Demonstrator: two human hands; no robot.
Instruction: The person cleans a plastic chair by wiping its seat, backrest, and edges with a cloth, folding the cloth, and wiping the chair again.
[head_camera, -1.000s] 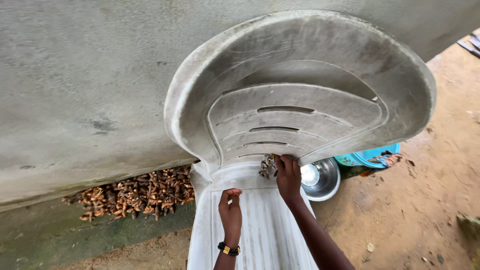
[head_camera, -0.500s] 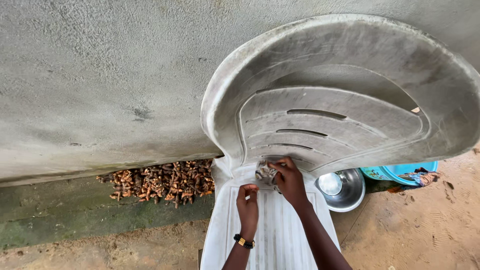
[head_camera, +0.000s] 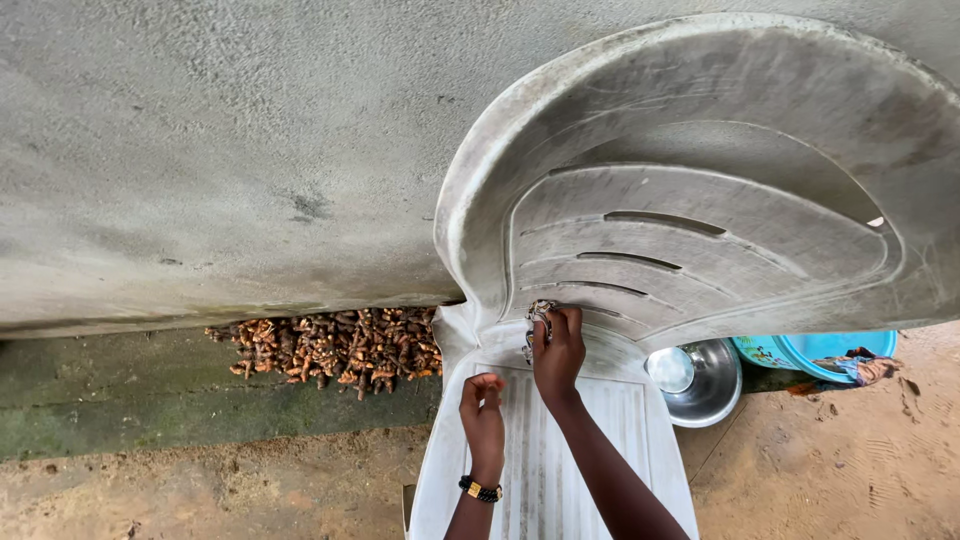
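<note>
Nearby, steel bowl, blue basin, roots pile, R hand w/ maybe scrubber

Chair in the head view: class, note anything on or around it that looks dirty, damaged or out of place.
The white plastic chair is grimy: grey dirt streaks its backrest, while the seat looks cleaner. The right hand presses a dark scrubber where backrest meets seat; the left hand hovers over the seat. A metal bowl sits on the sandy ground. No breakage shows.
</note>
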